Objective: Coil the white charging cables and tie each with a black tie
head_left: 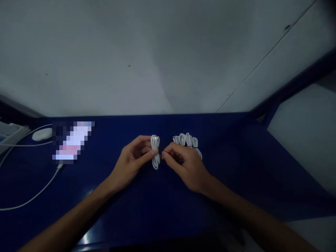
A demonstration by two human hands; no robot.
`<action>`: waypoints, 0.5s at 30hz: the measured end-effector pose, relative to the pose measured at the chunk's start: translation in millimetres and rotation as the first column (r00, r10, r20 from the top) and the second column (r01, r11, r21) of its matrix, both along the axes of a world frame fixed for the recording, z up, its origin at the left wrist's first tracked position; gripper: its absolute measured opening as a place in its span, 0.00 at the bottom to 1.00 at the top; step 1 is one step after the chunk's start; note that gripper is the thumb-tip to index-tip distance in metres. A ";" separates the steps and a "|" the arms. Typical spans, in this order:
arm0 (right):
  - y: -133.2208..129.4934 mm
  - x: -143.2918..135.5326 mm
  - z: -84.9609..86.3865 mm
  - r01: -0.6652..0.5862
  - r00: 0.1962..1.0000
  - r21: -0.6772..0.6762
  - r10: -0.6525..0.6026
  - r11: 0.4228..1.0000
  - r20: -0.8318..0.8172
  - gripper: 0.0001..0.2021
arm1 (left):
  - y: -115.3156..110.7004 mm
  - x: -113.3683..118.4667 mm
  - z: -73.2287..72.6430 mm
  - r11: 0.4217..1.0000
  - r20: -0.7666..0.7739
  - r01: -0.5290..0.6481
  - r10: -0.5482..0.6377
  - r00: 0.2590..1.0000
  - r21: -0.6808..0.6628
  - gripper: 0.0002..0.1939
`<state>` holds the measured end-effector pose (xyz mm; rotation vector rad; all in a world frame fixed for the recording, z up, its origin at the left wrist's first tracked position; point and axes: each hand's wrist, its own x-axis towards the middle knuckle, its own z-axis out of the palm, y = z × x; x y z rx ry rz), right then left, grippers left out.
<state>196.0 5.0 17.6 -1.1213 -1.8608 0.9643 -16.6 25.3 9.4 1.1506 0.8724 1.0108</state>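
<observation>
My left hand [132, 159] pinches a small coiled white cable [155, 151] at its middle, holding it upright just above the dark blue table [147, 206]. My right hand [185, 164] is right beside it, thumb and forefinger pinched together close to the coil's waist; whether they grip a tie or the cable itself is too small to tell. Behind my right hand lie several more bundled white cables [187, 140] in a row on the table.
At the far left sit a white mouse [42, 134], a blurred-out object [71, 142] with a white cord [34, 196] trailing toward me, and the corner of a device [7, 134]. A pale wall rises behind the table; the table's right edge slants away.
</observation>
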 end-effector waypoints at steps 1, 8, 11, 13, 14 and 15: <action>0.6 -0.2 -2.8 0.015 0.997 0.142 -0.025 0.990 0.073 0.08 | 0.4 -0.4 -0.4 0.999 0.021 0.000 0.001 1.000 -0.032 0.17; 4.2 3.9 -20.5 -0.067 0.907 0.527 -0.168 0.847 0.386 0.13 | 1.4 -3.0 -1.4 0.943 0.145 0.167 -0.130 0.981 -0.287 0.14; 5.8 8.4 -22.9 -0.131 0.891 0.592 -0.168 0.795 0.422 0.15 | 1.8 -3.8 -1.9 0.925 0.174 0.203 -0.153 0.973 -0.320 0.13; 7.0 11.1 -22.8 -0.155 0.879 0.610 -0.174 0.777 0.445 0.16 | 2.3 -3.8 -1.9 0.919 0.174 0.202 -0.149 0.973 -0.339 0.12; 7.6 12.1 -22.3 -0.167 0.872 0.610 -0.173 0.775 0.458 0.16 | 2.5 -3.6 -1.8 0.916 0.171 0.201 -0.149 0.974 -0.347 0.12; 8.1 12.8 -21.4 -0.177 0.866 0.606 -0.169 0.776 0.470 0.16 | 2.6 -3.3 -1.8 0.914 0.165 0.203 -0.152 0.974 -0.352 0.12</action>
